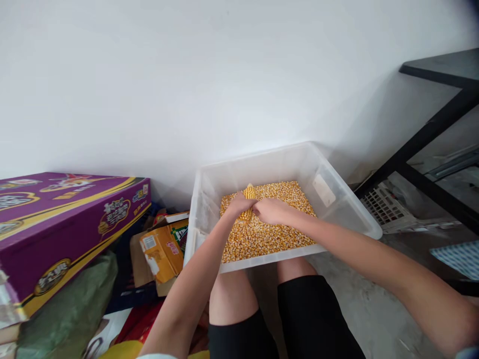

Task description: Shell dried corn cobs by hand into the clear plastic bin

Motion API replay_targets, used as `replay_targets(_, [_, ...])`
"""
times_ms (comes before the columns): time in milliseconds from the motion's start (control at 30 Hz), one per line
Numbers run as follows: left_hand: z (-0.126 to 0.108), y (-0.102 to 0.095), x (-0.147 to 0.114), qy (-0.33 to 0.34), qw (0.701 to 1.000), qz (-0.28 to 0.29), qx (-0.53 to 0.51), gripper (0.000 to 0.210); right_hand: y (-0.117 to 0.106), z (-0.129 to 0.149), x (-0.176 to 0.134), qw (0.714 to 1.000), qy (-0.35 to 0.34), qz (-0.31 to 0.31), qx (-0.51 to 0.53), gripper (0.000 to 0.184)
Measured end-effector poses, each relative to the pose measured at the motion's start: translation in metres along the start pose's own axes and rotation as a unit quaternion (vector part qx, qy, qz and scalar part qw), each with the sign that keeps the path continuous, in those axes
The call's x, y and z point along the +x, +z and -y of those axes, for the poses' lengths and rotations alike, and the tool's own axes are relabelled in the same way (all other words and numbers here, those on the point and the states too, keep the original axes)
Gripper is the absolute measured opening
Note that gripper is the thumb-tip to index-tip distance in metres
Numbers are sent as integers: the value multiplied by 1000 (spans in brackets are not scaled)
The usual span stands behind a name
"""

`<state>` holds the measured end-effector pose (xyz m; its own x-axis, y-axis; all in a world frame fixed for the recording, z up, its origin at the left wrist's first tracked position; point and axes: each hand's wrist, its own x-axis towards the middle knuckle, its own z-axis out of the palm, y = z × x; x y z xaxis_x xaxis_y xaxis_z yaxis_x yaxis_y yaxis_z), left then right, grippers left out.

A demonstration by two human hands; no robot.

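A yellow corn cob (249,193) is held upright over a translucent plastic bin (258,167). My left hand (238,204) is wrapped round the cob from the left. Against the cob's right side, my right hand (272,211) is closed, its fingers meeting the left thumb. Whether the right fingers grip the cob or loose kernels is hidden. Corn kernels (269,240) cover the bin's floor in a thick layer below both hands. The cob's upper end still carries rows of kernels.
A large purple carton (75,224) stands at the left, with an opened orange box (164,254) and a green bag (71,304) by it. A black metal frame (430,109) is on the right, near a white plastic basket (385,202). The white wall (224,85) rises behind.
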<state>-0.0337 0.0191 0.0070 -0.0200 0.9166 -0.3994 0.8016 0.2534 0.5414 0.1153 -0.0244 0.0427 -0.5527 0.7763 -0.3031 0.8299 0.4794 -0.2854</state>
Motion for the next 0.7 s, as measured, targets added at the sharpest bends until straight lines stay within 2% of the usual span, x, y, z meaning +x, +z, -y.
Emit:
replay_targets(267, [0, 0, 0, -15, 999, -19, 24, 53, 2, 6, -6, 997, -23, -49, -53, 26])
replay_targets(367, [0, 3, 0, -9, 1000, -12, 15, 55, 4, 2, -4, 998, -15, -42, -39, 25])
replay_targets(467, [0, 3, -1, -22, 999, -10, -25, 53, 7, -4, 1, 999, -18, -27, 7, 24])
replay_targets(567, [-1, -1, -1, -44, 995, -15, -93, 48, 10, -8, 9, 997, -28, -37, 60, 26])
replay_targets(700, [0, -6, 1, -59, 981, 42, -179, 36, 13, -7, 16, 992, -17, -72, 98, 32])
